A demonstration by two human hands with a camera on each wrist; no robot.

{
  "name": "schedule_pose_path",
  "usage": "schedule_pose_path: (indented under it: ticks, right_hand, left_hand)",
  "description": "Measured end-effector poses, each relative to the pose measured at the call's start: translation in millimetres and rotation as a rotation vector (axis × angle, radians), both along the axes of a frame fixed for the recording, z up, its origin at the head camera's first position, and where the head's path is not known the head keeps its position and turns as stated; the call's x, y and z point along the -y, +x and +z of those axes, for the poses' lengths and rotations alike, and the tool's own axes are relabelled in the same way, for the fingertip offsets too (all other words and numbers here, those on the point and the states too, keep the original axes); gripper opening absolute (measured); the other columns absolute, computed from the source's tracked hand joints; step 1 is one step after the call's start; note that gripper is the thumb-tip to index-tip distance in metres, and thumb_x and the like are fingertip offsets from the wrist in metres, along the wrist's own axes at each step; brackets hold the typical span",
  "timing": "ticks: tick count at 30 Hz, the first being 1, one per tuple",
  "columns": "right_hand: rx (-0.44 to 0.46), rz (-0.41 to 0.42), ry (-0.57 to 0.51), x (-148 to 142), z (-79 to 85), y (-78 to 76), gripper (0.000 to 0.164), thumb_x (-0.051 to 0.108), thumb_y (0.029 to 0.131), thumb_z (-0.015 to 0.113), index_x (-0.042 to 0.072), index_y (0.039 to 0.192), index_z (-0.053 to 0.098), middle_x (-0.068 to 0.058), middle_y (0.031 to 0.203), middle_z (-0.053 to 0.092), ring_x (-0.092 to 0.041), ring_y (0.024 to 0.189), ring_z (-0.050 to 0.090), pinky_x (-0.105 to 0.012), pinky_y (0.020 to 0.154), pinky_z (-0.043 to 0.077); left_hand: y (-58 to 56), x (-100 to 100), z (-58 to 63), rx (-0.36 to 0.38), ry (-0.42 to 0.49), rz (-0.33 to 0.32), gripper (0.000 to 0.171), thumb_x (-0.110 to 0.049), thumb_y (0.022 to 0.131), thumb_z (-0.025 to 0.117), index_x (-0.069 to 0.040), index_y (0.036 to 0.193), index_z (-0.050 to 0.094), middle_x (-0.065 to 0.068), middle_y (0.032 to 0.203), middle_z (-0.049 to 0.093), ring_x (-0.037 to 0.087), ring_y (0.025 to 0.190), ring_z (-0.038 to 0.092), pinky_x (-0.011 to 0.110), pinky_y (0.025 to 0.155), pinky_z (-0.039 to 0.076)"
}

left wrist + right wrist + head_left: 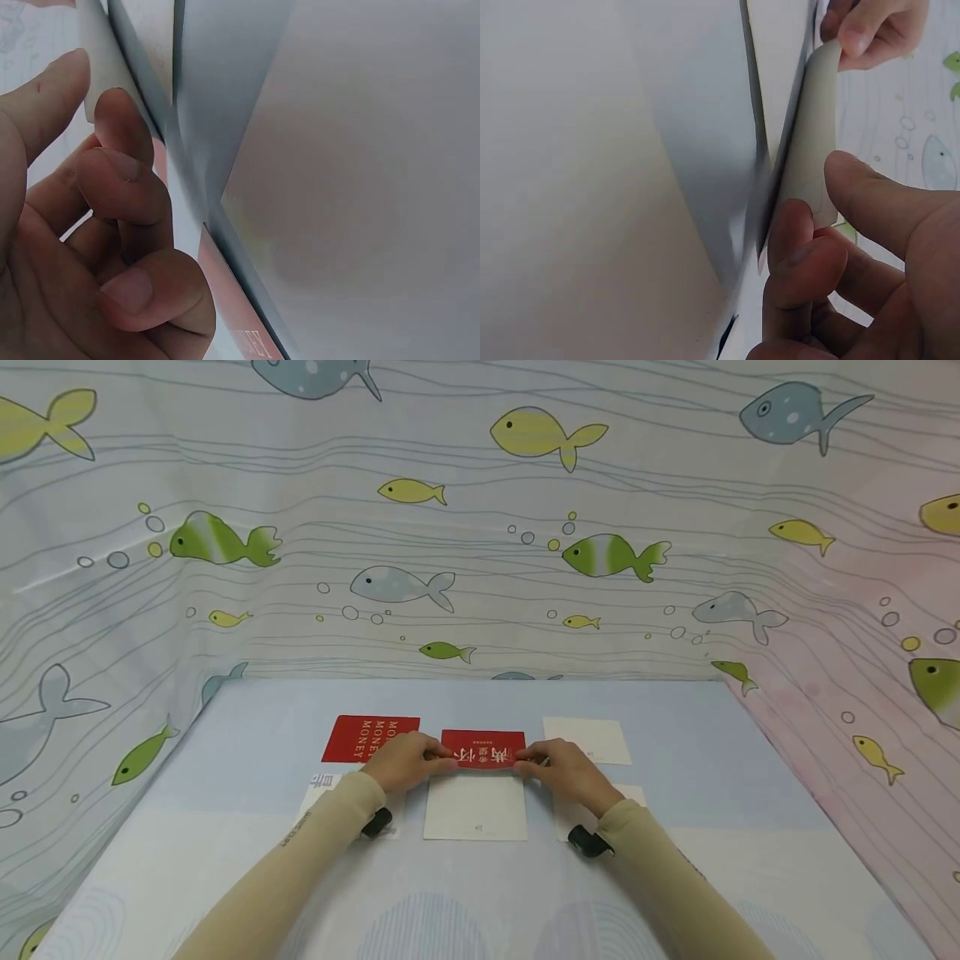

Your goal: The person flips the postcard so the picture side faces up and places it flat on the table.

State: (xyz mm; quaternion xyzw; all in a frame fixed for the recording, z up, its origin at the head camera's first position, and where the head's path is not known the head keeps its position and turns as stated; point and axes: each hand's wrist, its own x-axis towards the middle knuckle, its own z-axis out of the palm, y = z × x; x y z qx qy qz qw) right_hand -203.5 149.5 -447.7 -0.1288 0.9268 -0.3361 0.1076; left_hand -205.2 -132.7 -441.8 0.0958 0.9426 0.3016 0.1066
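Note:
In the head view a red card (483, 745) with white printed characters is held between my two hands at the middle of the table. My left hand (405, 762) pinches its left end between thumb and fingers, and my right hand (573, 768) pinches its right end. The card's pale back (814, 127) faces the right wrist camera and bows slightly, tilted off the tabletop. A plain white card (476, 810) lies just in front of it. Left of it is a red card printed MONEY (360, 739), close behind my left hand.
A white card (600, 743) lies at the back right. Both forearms partly cover two more pale cards, one at front left (322, 783) and one at front right (632, 795). The pale tabletop (480, 910) meets a fish-patterned curtain (480, 527) behind and at the sides.

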Motion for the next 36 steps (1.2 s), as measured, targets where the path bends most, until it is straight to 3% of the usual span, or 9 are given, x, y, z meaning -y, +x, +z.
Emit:
schedule_pose_path:
  ticks: [11, 19, 27, 36]
  right_hand:
    - [0.005, -0.020, 0.018, 4, -0.6, -5.8, 0.032, 0.036, 0.095, 0.072, 0.018, 0.122, 0.074, 0.006, 0.106, 0.067, -0.016, 0.095, 0.056, -0.037, 0.086, 0.048]
    - [0.007, -0.050, 0.017, 8, -0.6, -9.4, 0.032, 0.033, 0.094, 0.074, 0.018, 0.123, 0.074, 0.005, 0.105, 0.067, -0.017, 0.097, 0.055, -0.038, 0.086, 0.048]
    - [0.002, -0.064, 0.036, 10, 0.0, -9.3, 0.034, 0.033, 0.095, 0.073, 0.016, 0.125, 0.073, 0.003, 0.102, 0.066, -0.019, 0.095, 0.055, -0.038, 0.086, 0.047]
    - [0.000, -0.080, 0.074, 13, -1.4, -5.5, 0.033, 0.032, 0.096, 0.071, 0.018, 0.127, 0.072, 0.002, 0.098, 0.064, -0.018, 0.091, 0.054, -0.037, 0.081, 0.046]
  left_hand:
    - [-5.8, 0, -2.4, -0.004, 0.010, 0.011, 0.033, -0.040, 0.090, 0.077, -0.021, 0.117, 0.077, -0.006, 0.112, 0.071, 0.019, 0.109, 0.058, 0.043, 0.096, 0.050]
    - [-12.1, -2, -5.6, -0.013, -0.017, 0.021, 0.035, -0.041, 0.090, 0.077, -0.021, 0.119, 0.076, -0.007, 0.108, 0.071, 0.016, 0.103, 0.058, 0.040, 0.090, 0.051]
    - [-9.9, -4, -1.8, -0.022, -0.038, 0.022, 0.038, -0.041, 0.091, 0.076, -0.019, 0.122, 0.075, -0.007, 0.095, 0.069, 0.017, 0.091, 0.058, 0.035, 0.080, 0.050]
    - [-7.4, -5, 0.7, -0.041, -0.060, 0.018, 0.032, -0.039, 0.094, 0.073, -0.019, 0.120, 0.076, -0.006, 0.105, 0.072, 0.018, 0.099, 0.059, 0.040, 0.087, 0.052]
